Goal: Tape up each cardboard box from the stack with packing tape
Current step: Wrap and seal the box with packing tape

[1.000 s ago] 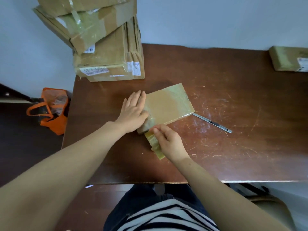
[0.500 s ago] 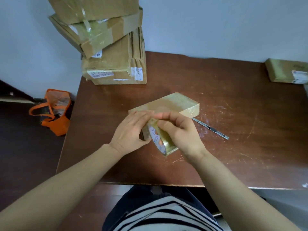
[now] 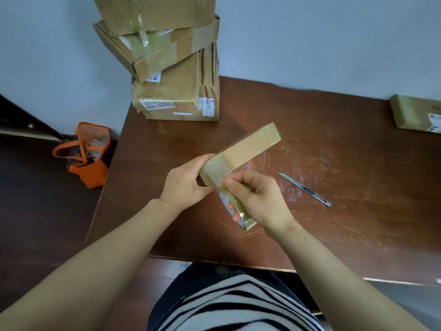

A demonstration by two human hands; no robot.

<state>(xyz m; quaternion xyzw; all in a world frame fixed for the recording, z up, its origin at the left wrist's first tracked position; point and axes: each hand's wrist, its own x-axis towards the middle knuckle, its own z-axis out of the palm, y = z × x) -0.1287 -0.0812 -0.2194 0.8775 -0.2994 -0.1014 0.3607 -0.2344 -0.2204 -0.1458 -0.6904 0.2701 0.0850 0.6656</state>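
A small flat cardboard box (image 3: 248, 149) is tilted up off the brown table (image 3: 334, 144), its near end raised toward me. My left hand (image 3: 183, 182) grips that near end from the left. My right hand (image 3: 257, 199) holds a roll of clear packing tape (image 3: 235, 206) just below the box. A strip of tape runs from the roll over the box's near end. A stack of three larger cardboard boxes (image 3: 167, 68) stands at the table's back left corner.
A slim utility knife (image 3: 305, 189) lies on the table right of my hands. Another taped box (image 3: 417, 113) sits at the far right edge. An orange bag (image 3: 88, 154) rests on the floor left of the table. A wall stands behind.
The box was lying flat under my left hand; it has since been lifted and turned on its side. The tape roll has come down and toward me, drawing tape over the near end.
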